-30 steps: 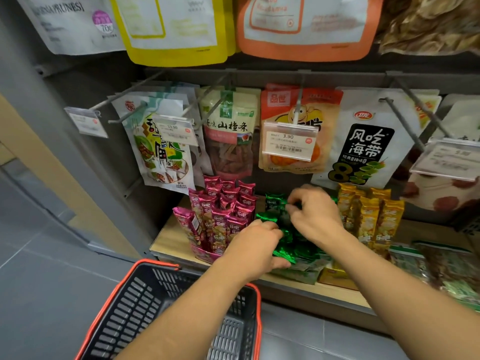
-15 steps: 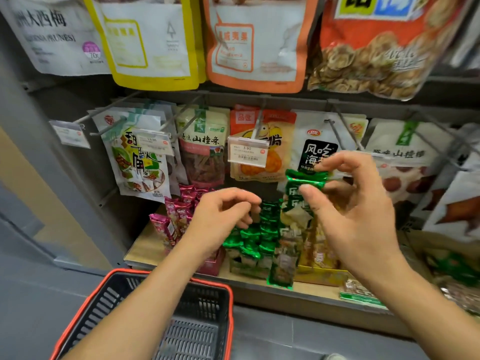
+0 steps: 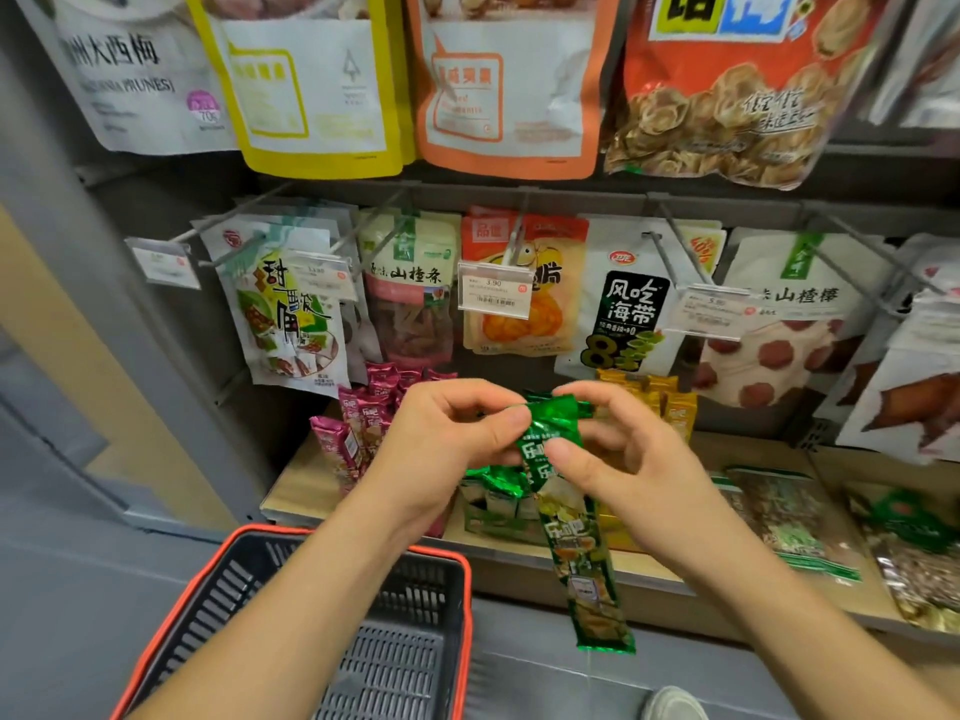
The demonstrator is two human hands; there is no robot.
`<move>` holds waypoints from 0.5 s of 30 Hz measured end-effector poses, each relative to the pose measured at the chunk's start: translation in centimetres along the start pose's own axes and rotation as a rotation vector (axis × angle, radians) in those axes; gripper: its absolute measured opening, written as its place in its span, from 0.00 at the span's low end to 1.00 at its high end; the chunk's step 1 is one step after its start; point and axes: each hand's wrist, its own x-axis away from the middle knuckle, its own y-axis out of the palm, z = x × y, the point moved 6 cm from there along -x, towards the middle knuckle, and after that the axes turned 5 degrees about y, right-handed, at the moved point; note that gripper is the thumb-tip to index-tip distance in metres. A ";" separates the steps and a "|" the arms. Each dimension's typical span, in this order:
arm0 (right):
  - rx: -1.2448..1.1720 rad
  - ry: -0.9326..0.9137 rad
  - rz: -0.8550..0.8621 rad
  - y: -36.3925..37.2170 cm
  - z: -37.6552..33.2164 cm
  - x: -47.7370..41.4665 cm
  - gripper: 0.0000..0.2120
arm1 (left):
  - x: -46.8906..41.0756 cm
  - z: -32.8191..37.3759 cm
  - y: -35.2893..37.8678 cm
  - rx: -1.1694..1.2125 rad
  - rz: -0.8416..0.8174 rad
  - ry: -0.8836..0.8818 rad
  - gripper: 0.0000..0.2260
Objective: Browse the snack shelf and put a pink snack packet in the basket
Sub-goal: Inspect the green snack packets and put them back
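A moment ago only the right hand had the green packet, held up high, and the left hand was free. Now the left hand has joined in. Both hands pinch the top of the green packet with thumb and first finger. The other fingers are loosely curled.

I think this is still looking, not picking. The packet is green, and the task needs a pink one. So the green one should go back.

The pink packets are on the shelf, at its left end, near the front left corner. No hand touches them. They stand up in a bunch. Their long side runs up and down, tops up, and they lean a little.

The green packet hangs in front of the shelf's front edge. Its long side runs up and down too. Its bottom end points down and a bit to the right. The basket is below the shelf, under the left arm.
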 end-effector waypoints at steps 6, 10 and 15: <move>0.221 -0.024 -0.127 1.2 0.3 0.5 0.16 | -0.7 -0.4 -0.9 0.116 0.081 -0.035 0.04; 0.473 -0.060 0.028 0.2 0.2 0.8 0.17 | -1.0 -0.3 -1.4 -0.097 0.032 0.018 0.09; 0.782 -0.093 0.176 -0.5 -0.1 0.9 0.21 | -0.8 -0.1 -0.4 -0.229 -0.090 0.035 0.08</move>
